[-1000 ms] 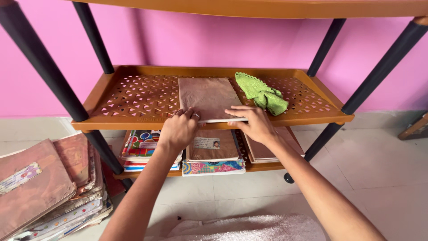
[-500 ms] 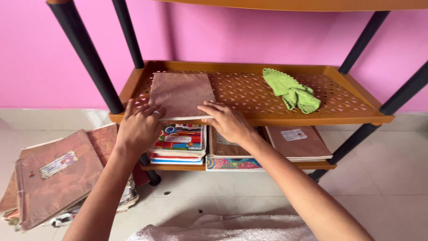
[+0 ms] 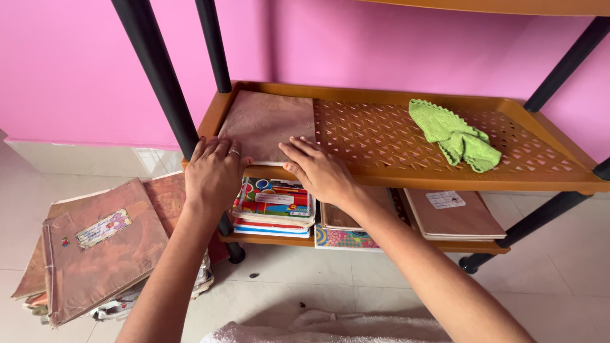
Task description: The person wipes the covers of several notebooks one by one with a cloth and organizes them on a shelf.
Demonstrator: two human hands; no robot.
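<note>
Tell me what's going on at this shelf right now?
A person has both hands on a brown-covered book lying flat at the left end of the orange shelf. The left hand and right hand rest on its near edge. A green cloth lies further right. More books are stacked on the floor.

We list a brown paper-covered book under both hands; an orange shelf pierced with a triangle lattice; black rack posts; a lime-green knitted cloth; a pink wall; below, a multicoloured picture book, a floral-edged book, seemingly; brown-covered floor books with a pale label.
</note>
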